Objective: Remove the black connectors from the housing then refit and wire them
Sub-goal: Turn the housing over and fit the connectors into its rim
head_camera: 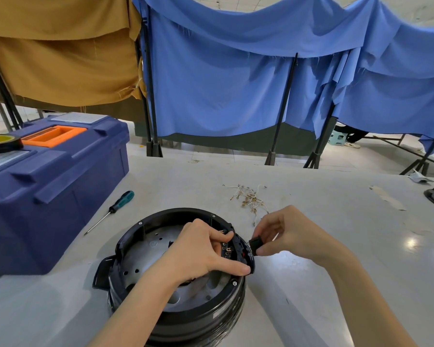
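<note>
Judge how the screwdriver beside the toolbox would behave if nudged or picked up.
The screwdriver lies flat on the smooth table, and its handle looks rounded, so a sideways nudge would probably roll it. Its thin metal shaft looks stiff, so it should lift as one rigid piece, likely handle-heavy.

Glossy black plastic housing with dull metal floor; smooth grey counter; matt blue plastic toolbox; blue cloth drapes.
</note>
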